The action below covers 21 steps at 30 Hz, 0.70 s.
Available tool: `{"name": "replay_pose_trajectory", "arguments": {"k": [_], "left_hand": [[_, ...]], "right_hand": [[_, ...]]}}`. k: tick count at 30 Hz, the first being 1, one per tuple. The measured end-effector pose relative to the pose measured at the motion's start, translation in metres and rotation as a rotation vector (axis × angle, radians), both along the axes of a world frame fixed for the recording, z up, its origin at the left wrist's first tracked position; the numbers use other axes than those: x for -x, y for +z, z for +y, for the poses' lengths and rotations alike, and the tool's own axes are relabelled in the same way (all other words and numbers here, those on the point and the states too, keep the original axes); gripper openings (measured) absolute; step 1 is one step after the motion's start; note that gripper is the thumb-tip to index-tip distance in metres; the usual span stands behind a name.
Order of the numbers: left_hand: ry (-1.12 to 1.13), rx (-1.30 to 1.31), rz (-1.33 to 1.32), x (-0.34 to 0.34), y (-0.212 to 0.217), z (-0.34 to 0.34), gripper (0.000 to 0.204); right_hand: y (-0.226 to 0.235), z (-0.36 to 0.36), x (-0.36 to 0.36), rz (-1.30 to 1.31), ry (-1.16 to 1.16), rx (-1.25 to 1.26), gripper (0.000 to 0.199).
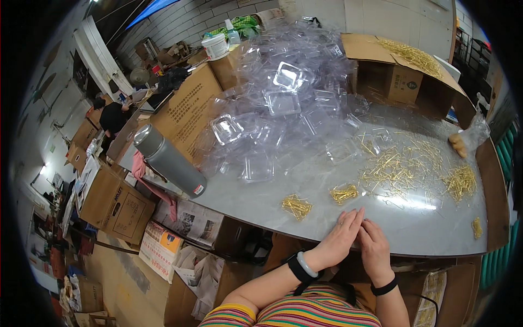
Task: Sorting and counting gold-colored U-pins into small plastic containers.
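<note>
My left hand [333, 243] and my right hand [375, 249] meet at the table's front edge, fingers pressed together and tips pointing away from me. Their palms face inward, so whatever lies between them is hidden. Just beyond the left fingertips sits a small bundle of gold-coloured metal hooks [344, 193]. Another bundle of hooks [296, 207] lies to its left. Farther right, loose gold hooks [397, 169] are scattered over the grey tabletop [436, 229]. A denser heap of hooks [459, 182] is near the right side, with a small clump [477, 228] closer to me.
A tall pile of clear plastic blister shells [283, 103] covers the table's back. A grey flask [171, 161] stands at left. An opened carton [403, 82] with more hooks on top is at back right. Cardboard boxes [117, 210] stand left; a person [113, 117] is beyond.
</note>
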<state>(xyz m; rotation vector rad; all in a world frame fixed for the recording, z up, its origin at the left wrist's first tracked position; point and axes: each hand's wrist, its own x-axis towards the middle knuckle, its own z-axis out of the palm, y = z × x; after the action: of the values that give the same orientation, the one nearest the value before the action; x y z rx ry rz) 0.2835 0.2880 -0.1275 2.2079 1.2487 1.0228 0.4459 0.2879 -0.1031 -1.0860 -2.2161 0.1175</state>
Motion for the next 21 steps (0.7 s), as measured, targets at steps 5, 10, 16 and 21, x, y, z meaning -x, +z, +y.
{"name": "replay_pose_trajectory", "arguments": {"k": [5,10,16,21], "left_hand": [[-0.027,0.073,-0.031,0.014,0.024,-0.011,0.065],[0.032,0.424,-0.247,0.079,0.1,-0.017,0.047],[0.3,0.884,-0.738,0.106,0.105,0.091,0.029],[0.541,0.924,-0.728,0.098,0.07,0.161,0.032]], "right_hand": [[0.004,0.011,-0.005,0.006,-0.017,-0.04,0.026],[0.0,0.021,-0.024,0.052,-0.057,-0.018,0.024],[-0.003,0.019,-0.025,0.195,-0.064,0.05,0.027],[-0.002,0.018,-0.028,0.212,-0.048,0.052,0.03]]}}
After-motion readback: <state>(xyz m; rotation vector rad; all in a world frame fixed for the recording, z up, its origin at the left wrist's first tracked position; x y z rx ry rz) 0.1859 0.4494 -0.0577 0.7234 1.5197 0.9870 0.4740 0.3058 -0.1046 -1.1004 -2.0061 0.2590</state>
